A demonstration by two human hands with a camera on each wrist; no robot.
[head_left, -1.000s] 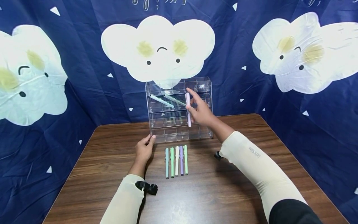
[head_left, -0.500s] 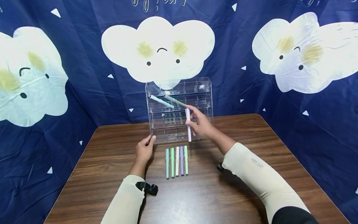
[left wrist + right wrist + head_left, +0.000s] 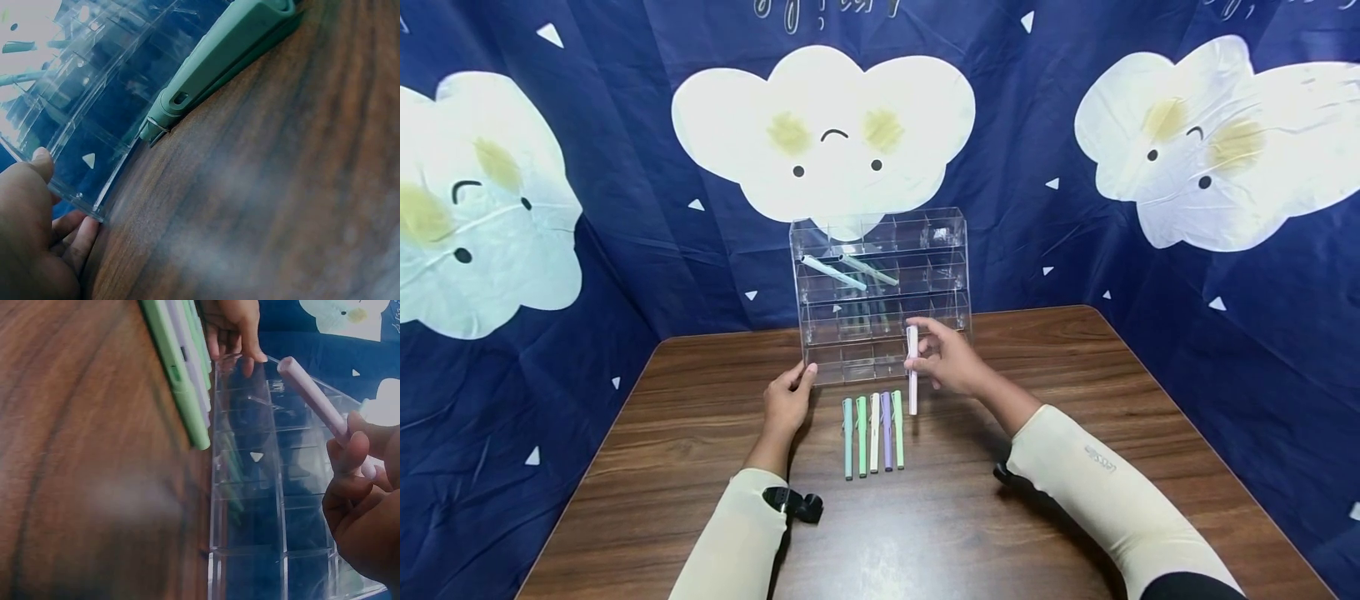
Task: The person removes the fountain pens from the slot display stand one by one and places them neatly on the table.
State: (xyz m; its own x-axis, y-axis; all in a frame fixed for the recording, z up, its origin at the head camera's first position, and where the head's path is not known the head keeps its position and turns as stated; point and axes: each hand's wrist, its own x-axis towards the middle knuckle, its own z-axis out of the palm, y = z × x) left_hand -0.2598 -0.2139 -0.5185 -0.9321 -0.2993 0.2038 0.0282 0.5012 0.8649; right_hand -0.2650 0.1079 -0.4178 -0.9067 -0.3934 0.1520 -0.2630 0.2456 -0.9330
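Observation:
My right hand [image 3: 953,360] pinches a pale pink pen [image 3: 913,392], held upright in front of the rack's lower right part. In the right wrist view the fingers curl around this pen [image 3: 315,397]. At the lower left corner of the clear acrylic rack [image 3: 805,333], my left hand [image 3: 786,398] grips its side edge, thumb in front. The left wrist view shows that thumb [image 3: 42,164] on the rack wall. Before the rack lie several capped pens in a row: a blue one [image 3: 848,442], a white one [image 3: 875,437], a purple one [image 3: 887,433] and green ones [image 3: 899,433].
Two pens, one light blue [image 3: 835,273] and one grey-green [image 3: 870,270], lean in an upper tier of the rack. The wooden table [image 3: 700,433] backs onto a dark blue curtain [image 3: 632,208] with white clouds.
My right hand has come down with the pink pen, from the upper tiers to just above the table beside the pen row. The left hand has stayed on the rack.

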